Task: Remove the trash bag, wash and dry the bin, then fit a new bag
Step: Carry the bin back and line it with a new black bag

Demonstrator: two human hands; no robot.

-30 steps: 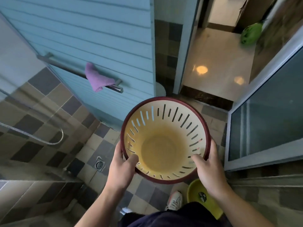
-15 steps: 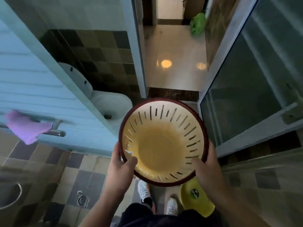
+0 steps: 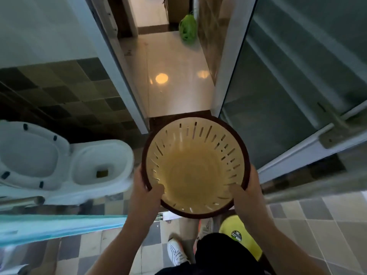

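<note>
I hold a round yellow bin (image 3: 193,175) with slotted walls and a dark red rim in front of me, its mouth facing up. No bag is inside it. My left hand (image 3: 146,187) grips the rim on the left, thumb inside. On the right side my right hand (image 3: 248,187) grips the rim the same way. A green full bag (image 3: 187,29) lies on the hallway floor beyond the doorway.
A white toilet (image 3: 99,165) with its lid up stands at the left. A glass sliding door (image 3: 288,86) is at the right. The open doorway leads ahead to a shiny hallway floor (image 3: 174,80). A yellow-green basin (image 3: 240,235) sits by my feet on the checkered tiles.
The view has swung right: the blue door and purple cloth slid out to the left, and the toilet and doorway came into view. Both hands keep their grip on the bin.
</note>
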